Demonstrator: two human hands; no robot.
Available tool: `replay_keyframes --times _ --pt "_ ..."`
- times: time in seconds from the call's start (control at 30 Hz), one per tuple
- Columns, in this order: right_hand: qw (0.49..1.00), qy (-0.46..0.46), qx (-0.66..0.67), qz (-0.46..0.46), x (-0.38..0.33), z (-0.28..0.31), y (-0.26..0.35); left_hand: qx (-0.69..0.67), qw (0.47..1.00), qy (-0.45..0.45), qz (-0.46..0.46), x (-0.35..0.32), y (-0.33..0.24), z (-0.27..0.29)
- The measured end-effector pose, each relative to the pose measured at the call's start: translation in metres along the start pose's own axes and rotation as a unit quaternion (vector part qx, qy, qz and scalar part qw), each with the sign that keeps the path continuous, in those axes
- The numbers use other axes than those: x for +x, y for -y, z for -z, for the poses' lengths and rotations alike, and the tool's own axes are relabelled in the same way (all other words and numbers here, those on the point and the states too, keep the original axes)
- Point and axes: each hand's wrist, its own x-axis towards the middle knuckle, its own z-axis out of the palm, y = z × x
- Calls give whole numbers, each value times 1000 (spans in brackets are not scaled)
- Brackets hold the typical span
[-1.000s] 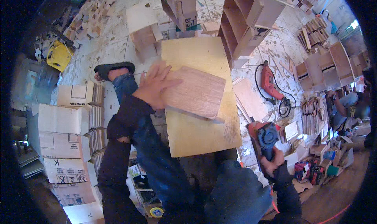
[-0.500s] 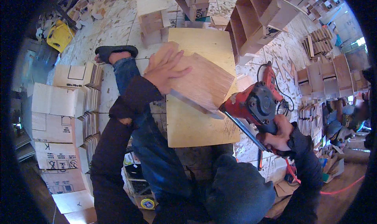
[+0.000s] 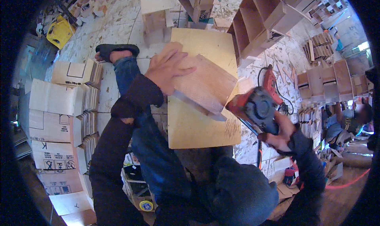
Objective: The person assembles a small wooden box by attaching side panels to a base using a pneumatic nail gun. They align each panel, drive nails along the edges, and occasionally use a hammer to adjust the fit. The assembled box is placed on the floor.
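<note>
Held piece: a small wooden board (image 3: pixel 206 85) lies tilted on a larger plywood sheet (image 3: pixel 198 123), its long axis running from upper left down to lower right, its near edge lifted and showing a pale cut face.
Left hand (image 3: pixel 168 67): spread flat on the upper left end of the wooden board, fingers splayed and pressing down, nothing clasped.
Right hand (image 3: pixel 279 133): wrapped tight around the grip of a red and grey power sander (image 3: pixel 255 107), closed fully on it.
Key relation: the power sander sits just beside the lower right end of the wooden board, near or touching the raised edge; I cannot tell whether they meet. The board lies up and to the left of the right hand, and the right hand is the nearer to that edge.
Support: the plywood sheet rests across the person's lap, above a blue-jeaned leg (image 3: pixel 130 73) stretched out over the floor.
In the way: the left hand stays at the far end, well apart from the tool; a black cord (image 3: pixel 283 99) trails off to the right.
Around: flat cardboard cartons (image 3: pixel 51 99) stacked at left, open wooden box units (image 3: pixel 257 24) at upper right, a second red power tool (image 3: pixel 270 81) on the floor, a yellow object (image 3: pixel 59 31) far left.
</note>
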Motion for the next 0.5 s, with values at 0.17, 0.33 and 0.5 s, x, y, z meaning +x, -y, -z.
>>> replay_keyframes --times 0.17,0.33,0.5 --pt "976 -132 150 -88 -42 -32 -44 147 984 -1 101 0 -9 18" --pt "982 -162 -18 -91 -52 -76 -79 12 952 -67 300 14 -58 -13" --pt "978 -124 -166 21 -40 -116 -100 -83 955 -125 257 1 -90 -44"
